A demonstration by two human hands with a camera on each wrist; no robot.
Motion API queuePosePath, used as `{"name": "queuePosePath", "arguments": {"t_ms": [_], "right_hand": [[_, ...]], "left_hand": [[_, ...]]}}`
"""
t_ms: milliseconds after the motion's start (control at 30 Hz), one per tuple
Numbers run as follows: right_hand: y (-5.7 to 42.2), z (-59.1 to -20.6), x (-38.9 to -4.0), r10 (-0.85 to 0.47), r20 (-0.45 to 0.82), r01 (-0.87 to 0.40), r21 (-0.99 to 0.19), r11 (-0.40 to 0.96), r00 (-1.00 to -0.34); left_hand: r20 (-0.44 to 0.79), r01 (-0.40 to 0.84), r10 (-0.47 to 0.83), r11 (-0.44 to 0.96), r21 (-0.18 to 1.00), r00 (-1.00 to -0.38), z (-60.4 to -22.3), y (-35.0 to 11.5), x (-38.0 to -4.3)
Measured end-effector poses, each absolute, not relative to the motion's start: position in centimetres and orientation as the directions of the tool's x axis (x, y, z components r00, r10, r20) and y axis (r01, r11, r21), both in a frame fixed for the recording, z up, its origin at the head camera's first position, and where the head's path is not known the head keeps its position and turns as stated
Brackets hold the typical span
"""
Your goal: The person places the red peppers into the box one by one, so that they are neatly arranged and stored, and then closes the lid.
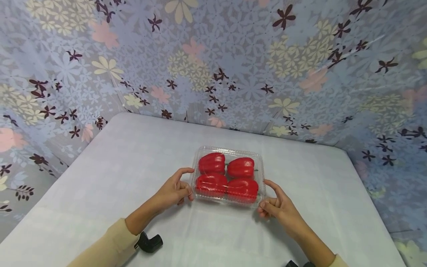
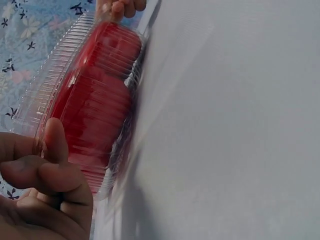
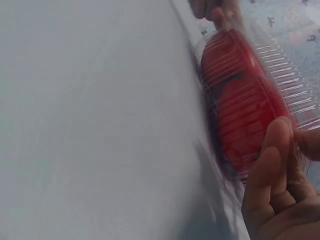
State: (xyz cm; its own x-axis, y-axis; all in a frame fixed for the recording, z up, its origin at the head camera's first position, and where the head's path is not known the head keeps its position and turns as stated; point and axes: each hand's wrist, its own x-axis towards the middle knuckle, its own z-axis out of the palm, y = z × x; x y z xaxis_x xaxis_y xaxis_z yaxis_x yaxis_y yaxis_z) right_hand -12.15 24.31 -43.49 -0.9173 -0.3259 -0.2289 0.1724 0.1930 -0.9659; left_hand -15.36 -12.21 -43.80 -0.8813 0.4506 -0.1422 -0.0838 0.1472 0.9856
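A clear plastic clamshell container (image 1: 230,150) with ribbed sides lies between both hands, over the middle of the white table. Several red bell peppers (image 1: 241,167) fill it, stems sideways, under a see-through lid that looks closed. My left hand (image 1: 173,191) holds its left side near the front corner, thumb low and index finger reaching up the edge. At the opposite front corner, my right hand (image 1: 278,207) grips the side between thumb and fingers. Both wrist views show the ribbed wall and red peppers (image 2: 97,110) close to the fingers. Whether the base touches the table cannot be told.
The white-covered table (image 1: 140,148) stretches out around the container. Behind and beside it hangs a flowered cloth (image 1: 233,74). A black wrist mount (image 1: 150,243) sits by the left sleeve, and another (image 1: 300,264) shows at the bottom edge.
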Motion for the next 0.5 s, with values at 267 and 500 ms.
{"name": "queuePosePath", "arguments": {"t_ms": [267,500], "right_hand": [[24.36,-43.56,-12.23,-0.348,-0.225,0.167,-0.968,0.188,-0.910],[24.61,-43.66,-12.26,-0.325,-0.249,0.179,-0.956,0.230,-0.912]], "left_hand": [[-0.130,-0.068,0.476,0.146,0.987,-0.870,-43.83,-12.54,-15.55],[-0.146,-0.037,0.400,0.270,0.962,-0.905,-43.45,-12.56,-15.50]]}}
